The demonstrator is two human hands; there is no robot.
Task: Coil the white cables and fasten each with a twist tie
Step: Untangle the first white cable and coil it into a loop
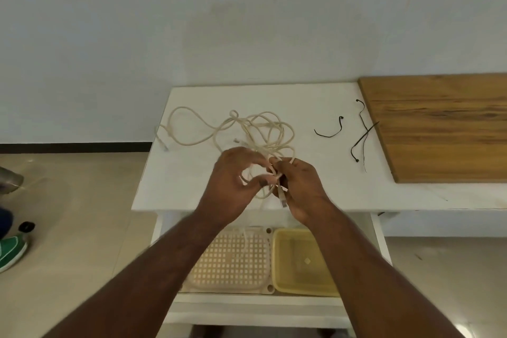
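White cables (227,129) lie in a loose tangle on the white table (315,107), one end with a plug at the far left. My left hand (230,181) and my right hand (299,186) meet above the table's near edge. Each pinches loops of the cable between thumb and fingers. A clear plug end (282,199) hangs down from my right hand. Three black twist ties lie to the right: a curved one (330,132) and two crossed ones (363,136).
A wooden board (444,126) lies on the table at the right. On the shelf below sit a perforated cream tray (236,261) and a yellow plastic tub (301,263). A green shoe (11,251) is on the tiled floor at left.
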